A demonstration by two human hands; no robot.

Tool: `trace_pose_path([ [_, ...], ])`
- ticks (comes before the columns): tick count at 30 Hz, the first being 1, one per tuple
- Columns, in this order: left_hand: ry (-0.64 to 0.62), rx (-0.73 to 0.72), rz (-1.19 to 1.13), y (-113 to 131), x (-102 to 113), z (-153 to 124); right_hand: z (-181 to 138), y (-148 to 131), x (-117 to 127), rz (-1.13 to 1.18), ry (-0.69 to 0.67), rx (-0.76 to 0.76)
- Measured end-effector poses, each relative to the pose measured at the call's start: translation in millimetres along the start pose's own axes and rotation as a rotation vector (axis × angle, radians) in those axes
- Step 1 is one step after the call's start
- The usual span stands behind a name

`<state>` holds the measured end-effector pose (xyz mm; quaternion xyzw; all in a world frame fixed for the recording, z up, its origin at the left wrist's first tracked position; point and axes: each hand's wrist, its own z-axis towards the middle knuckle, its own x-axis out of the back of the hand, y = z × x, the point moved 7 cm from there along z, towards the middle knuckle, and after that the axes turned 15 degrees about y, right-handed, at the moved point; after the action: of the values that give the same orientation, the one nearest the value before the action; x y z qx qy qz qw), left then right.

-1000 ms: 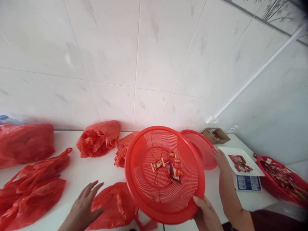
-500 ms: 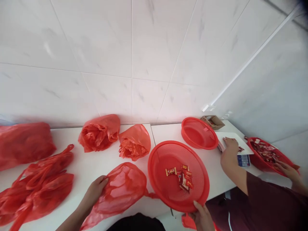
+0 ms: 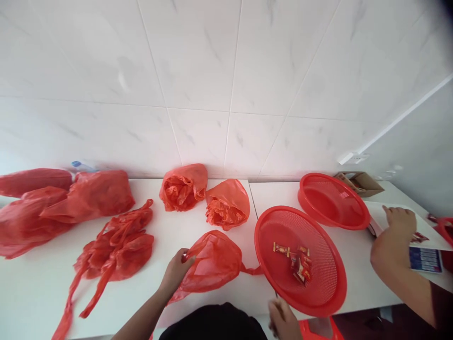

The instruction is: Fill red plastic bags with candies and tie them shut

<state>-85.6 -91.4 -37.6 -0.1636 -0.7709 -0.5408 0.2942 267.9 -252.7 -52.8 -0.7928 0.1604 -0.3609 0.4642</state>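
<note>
Red bag (image 3: 215, 259): mid-table, left of the basket (image 3: 325, 278); left hand (image 3: 177, 271) pinches its edge, likely to spread the mouth. Right hand (image 3: 283, 321): blurred below the basket rim, grip unclear. Candies (image 3: 295, 262): loose in the basket.

The white tabletop (image 3: 31, 278) carries stuffed red bags (image 3: 53, 203) at its left, with flat empty bags (image 3: 116, 245) beside them. Two bunched bags (image 3: 184, 186) lie at the back and one open bag (image 3: 212, 262) in front. A red basket (image 3: 318, 288) overhangs the front edge. A second basket (image 3: 334, 200), a cardboard box (image 3: 359, 182) and what seems a printed card (image 3: 424, 259) lie to the right.
</note>
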Motion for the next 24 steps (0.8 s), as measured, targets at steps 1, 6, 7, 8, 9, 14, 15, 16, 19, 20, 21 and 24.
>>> trace_pose_path([
  [1,0.003,-0.012,0.035,0.4,0.3,-1.5,-5.4,-27.9,-25.9,-0.042,-0.096,0.156],
  [6,-0.047,-0.044,0.105,7.6,-9.3,-9.5,-25.2,-104.0,-154.4,-0.527,-0.498,0.834],
  [7,-0.062,-0.059,0.079,11.0,-12.5,-10.6,-24.5,-101.6,-172.0,-0.604,-0.532,0.871],
  [8,-0.085,-0.078,0.037,15.0,-16.1,-11.5,-22.8,-96.1,-185.9,-0.674,-0.549,0.888],
  [9,-0.105,-0.096,-0.015,19.2,-19.1,-11.9,-20.8,-89.6,-195.9,-0.715,-0.550,0.887],
  [14,-0.074,-0.053,-0.224,29.3,-16.7,-1.7,-23.4,-77.8,-202.2,-0.803,-0.535,0.888],
  [15,-0.063,-0.018,-0.253,28.9,-14.6,1.5,-26.2,-83.5,-196.3,-0.795,-0.538,0.900],
  [16,-0.059,0.021,-0.279,28.2,-13.0,4.3,-28.0,-92.4,-187.7,-0.758,-0.531,0.913],
  [19,-0.057,0.145,-0.334,25.5,-10.2,9.0,-14.5,-126.9,-143.7,-0.512,-0.395,0.907],
  [20,-0.068,0.180,-0.356,25.1,-10.6,9.0,0.0,-135.5,-122.4,-0.430,-0.299,0.879],
  [21,-0.091,0.210,-0.382,25.1,-12.0,8.3,19.5,-139.5,-98.5,-0.377,-0.185,0.833],
  [24,-0.186,0.226,-0.453,27.0,-17.3,5.5,91.7,-122.4,-21.8,-0.376,0.155,0.592],
])
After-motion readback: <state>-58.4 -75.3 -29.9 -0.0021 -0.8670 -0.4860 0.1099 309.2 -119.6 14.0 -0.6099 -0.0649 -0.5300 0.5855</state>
